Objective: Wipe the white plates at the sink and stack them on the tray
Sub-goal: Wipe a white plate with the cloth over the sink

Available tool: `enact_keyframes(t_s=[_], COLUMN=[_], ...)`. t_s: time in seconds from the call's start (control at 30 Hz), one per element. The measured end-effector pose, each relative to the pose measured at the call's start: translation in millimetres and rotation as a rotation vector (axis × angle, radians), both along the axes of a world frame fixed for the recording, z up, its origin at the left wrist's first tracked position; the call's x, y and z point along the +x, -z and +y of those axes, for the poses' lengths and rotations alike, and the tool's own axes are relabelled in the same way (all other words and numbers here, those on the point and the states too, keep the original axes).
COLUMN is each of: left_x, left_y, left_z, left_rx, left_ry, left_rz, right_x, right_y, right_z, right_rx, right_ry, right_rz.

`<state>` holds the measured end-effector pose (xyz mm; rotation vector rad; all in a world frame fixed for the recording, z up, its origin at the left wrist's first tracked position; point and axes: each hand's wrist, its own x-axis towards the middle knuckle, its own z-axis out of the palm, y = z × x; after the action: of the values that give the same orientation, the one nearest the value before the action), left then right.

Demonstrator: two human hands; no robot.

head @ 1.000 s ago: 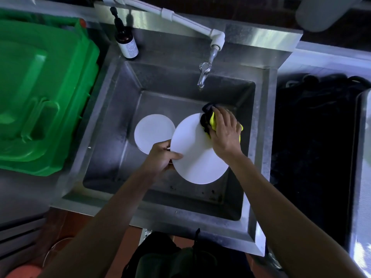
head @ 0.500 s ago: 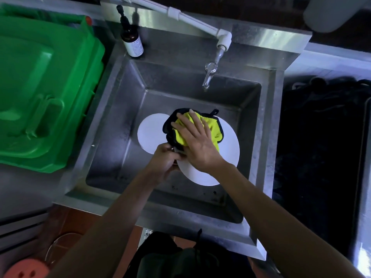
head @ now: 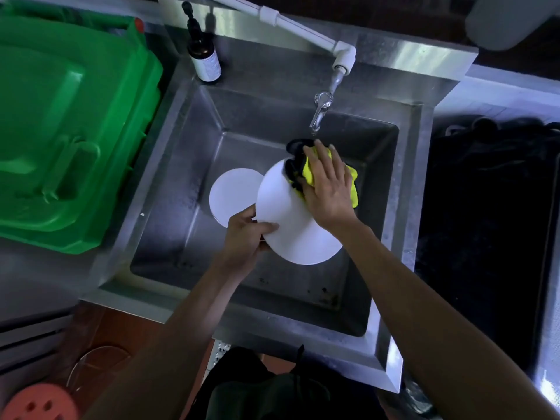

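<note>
Your right hand (head: 328,189) slid the bunched yellow-and-black cloth (head: 306,169) back to the plate's far edge. Your left hand (head: 245,237) pinched the smooth round white plate (head: 291,225) over the dull steel sink (head: 169,183).

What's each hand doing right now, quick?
Left hand: closed on the near-left rim of the white plate, holding it over the sink.
Right hand: pressed flat on the yellow cloth against the plate's far edge.

Green plastic bin lid (head: 69,140) fills the left | brown pump bottle (head: 203,53) at the back ledge | white pipe (head: 306,31) feeding a metal tap (head: 321,112) | dark mass (head: 491,207) right, possibly cloth | reddish floor (head: 121,331) below.
</note>
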<state>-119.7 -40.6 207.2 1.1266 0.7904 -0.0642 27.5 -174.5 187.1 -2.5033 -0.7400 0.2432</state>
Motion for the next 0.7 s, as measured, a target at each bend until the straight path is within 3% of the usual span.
enact_keyframes(t_s=[0.37,0.7], left_x=[20.0,20.5], left_y=[2.2,13.1], left_z=[-6.4,-11.7], left_rx=[-0.013,-0.087], left_ry=[-0.158,-0.255], left_rz=[-0.001,0.051], right_x=[-67.0,-111.7], right_y=[24.1,7.9], right_z=[-20.3,2.7], right_rx=[0.026,0.102], right_ry=[0.172,0.093], right_rz=[0.270,0.255])
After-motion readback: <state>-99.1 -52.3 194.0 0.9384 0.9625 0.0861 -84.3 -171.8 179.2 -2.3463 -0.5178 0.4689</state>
